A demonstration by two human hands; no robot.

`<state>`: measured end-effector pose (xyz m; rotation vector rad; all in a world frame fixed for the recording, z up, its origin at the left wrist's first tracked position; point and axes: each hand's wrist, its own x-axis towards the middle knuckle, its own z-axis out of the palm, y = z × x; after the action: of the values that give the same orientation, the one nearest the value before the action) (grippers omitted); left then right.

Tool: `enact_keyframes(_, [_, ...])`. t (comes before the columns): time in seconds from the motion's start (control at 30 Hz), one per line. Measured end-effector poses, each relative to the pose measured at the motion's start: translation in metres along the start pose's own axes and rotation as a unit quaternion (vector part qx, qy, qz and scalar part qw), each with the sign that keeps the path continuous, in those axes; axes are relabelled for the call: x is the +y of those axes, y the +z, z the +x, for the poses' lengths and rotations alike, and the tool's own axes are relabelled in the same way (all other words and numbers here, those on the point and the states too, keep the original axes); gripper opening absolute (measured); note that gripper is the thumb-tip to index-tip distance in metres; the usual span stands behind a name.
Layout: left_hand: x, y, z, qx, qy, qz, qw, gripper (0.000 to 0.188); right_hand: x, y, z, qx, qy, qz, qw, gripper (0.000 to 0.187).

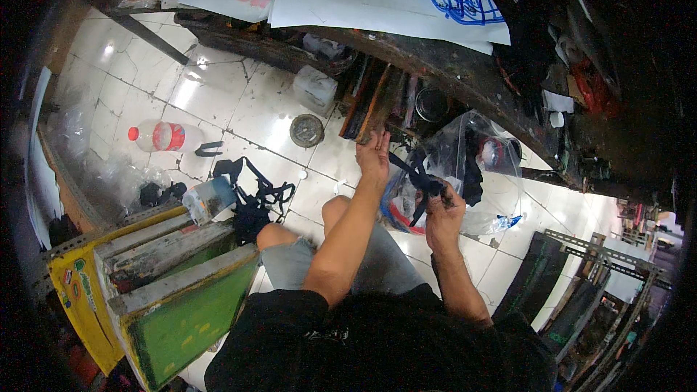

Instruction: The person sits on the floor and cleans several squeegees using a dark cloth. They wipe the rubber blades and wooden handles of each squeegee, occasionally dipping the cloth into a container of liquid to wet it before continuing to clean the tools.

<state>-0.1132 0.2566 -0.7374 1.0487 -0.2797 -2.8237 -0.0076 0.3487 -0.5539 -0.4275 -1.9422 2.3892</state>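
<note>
Black fabric straps [415, 173] bunch in my right hand [444, 219], which is closed around them in front of a clear plastic bag. One strap end runs up to the edge of my left hand [374, 162]; whether it touches there I cannot tell. The fingers of my left hand are stretched out, close to the ends of wooden-edged boards [372, 105] under the bench. Dark and white items show inside the plastic bag [501, 181]. A tangle of similar black straps [254, 203] lies on the floor to the left, beyond my knee.
Printed sheets [385, 0] cover the bench [435, 65] ahead. A red-capped bottle [165, 136], a round tin [306, 131] and a white container [314, 89] are on the tiled floor. Framed screens [185, 312] stand at my left; a metal rack [602, 276] is at my right.
</note>
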Motion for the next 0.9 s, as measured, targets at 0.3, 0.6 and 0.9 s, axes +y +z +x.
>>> enact_keyframes(0.3, [0.122,-0.029,-0.112,0.028,0.125,0.156,0.979,0.033,-0.02,-0.003,-0.001,-0.079,-0.053,-0.037,0.995,0.024])
enact_keyframes(0.6, [0.248,-0.002,-0.221,0.053,0.439,0.271,0.855,0.032,-0.052,0.037,-0.01,-0.1,-0.211,-0.125,0.964,0.026])
enact_keyframes(0.9, [0.305,0.075,-0.253,0.074,0.676,0.204,0.704,0.03,-0.096,0.151,-0.063,-0.229,-0.312,-0.086,0.918,0.023])
